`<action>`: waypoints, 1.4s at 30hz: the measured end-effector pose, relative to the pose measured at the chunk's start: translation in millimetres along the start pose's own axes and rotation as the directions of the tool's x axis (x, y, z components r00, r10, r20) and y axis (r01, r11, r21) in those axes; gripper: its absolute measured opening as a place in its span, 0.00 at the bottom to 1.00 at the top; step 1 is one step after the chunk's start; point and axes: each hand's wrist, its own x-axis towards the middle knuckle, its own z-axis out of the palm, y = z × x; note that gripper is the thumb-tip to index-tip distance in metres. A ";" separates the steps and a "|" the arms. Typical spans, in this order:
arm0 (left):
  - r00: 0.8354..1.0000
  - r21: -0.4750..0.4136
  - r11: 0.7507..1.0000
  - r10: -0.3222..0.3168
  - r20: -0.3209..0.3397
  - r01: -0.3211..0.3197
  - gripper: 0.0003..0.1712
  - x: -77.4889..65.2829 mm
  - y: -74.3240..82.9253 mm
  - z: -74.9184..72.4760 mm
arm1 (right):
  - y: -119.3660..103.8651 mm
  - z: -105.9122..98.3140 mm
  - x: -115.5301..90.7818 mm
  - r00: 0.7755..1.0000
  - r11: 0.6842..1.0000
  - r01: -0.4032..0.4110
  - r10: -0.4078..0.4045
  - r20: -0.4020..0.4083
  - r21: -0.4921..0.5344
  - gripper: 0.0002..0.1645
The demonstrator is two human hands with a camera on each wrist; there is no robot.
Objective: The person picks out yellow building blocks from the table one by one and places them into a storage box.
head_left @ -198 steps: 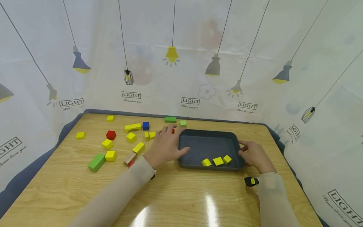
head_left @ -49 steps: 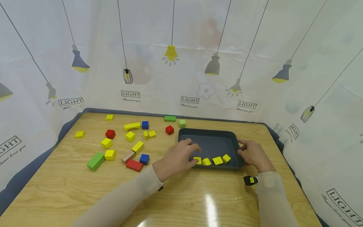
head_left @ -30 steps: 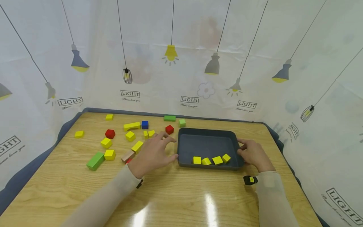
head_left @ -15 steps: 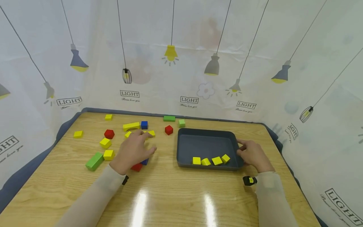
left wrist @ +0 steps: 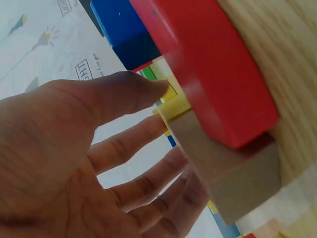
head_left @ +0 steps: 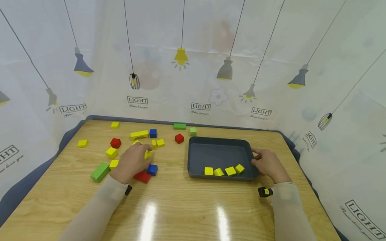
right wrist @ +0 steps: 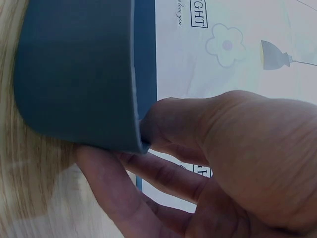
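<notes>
In the head view my left hand [head_left: 132,162] is over the blocks left of the tray, thumb and fingers on either side of a long yellow block [head_left: 147,154]. The left wrist view shows the thumb tip and index finger at this block, which is partly hidden behind a plain wooden block [left wrist: 237,178]. A red block [head_left: 143,177] and a blue cube [head_left: 152,170] lie beside the hand. My right hand [head_left: 270,164] pinches the right rim of the dark grey tray [head_left: 221,138], thumb over the edge, fingers outside. Several yellow blocks [head_left: 230,171] lie along the tray's near side.
More blocks are spread over the wooden table [head_left: 181,207]: a green block [head_left: 100,172], a red hexagonal block [head_left: 115,143], a yellow arch [head_left: 139,135], another blue cube [head_left: 153,133]. A red block [head_left: 179,139] and a light green block [head_left: 192,131] lie near the tray's far left corner.
A fourth yellow block has joined those in the tray. The left hand has left the tray, moved left and closed in on the long yellow block. The right hand stays at the rim.
</notes>
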 end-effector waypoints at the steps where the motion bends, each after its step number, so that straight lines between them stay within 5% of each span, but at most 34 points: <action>1: 1.000 -0.008 1.000 -0.004 0.012 0.004 0.22 -0.6 -0.7 -0.6 | 0.0 0.2 0.0 1.000 1.000 0.000 0.000 0.000 0.000 0.40; 16: 0.999 -0.040 0.999 -0.006 0.050 0.008 0.22 -0.5 -2.7 -3.0 | -1.0 -0.6 -1.7 1.000 1.000 -0.012 0.012 0.007 0.009 0.40; 42: 0.994 -0.056 0.997 0.055 -0.098 -0.060 0.21 -1.6 5.8 -6.3 | 23.2 -2.4 2.7 0.998 0.978 0.009 -0.022 0.061 0.206 0.41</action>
